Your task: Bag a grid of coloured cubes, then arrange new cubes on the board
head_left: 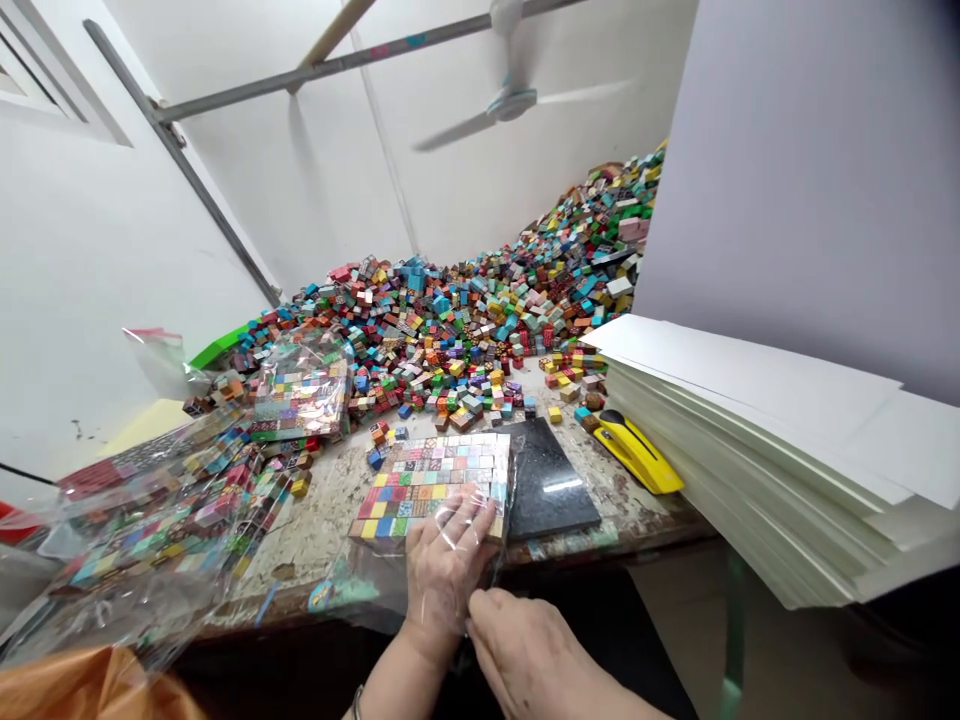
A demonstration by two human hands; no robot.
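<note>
A flat slab of small coloured cubes [427,485], set in tight rows, lies at the table's front edge, with clear plastic film over its near right side. My left hand [450,560] reaches forward under the clear plastic, its fingers stretched out and resting on the near right corner of the slab. Close beside that wrist, my right hand [525,640] is closed in a pinch on the mouth of the clear plastic bag [491,570]. Under the slab's right side a dark stone tile [551,480] shows.
Loose cubes [450,330] are heaped along the wall. Bagged cube slabs [300,395] lie at left, with more plastic bags [150,560] nearer. A yellow box cutter [637,455] rests beside a tall stack of white sheets [750,450] on the right. A ceiling fan [514,103] hangs behind.
</note>
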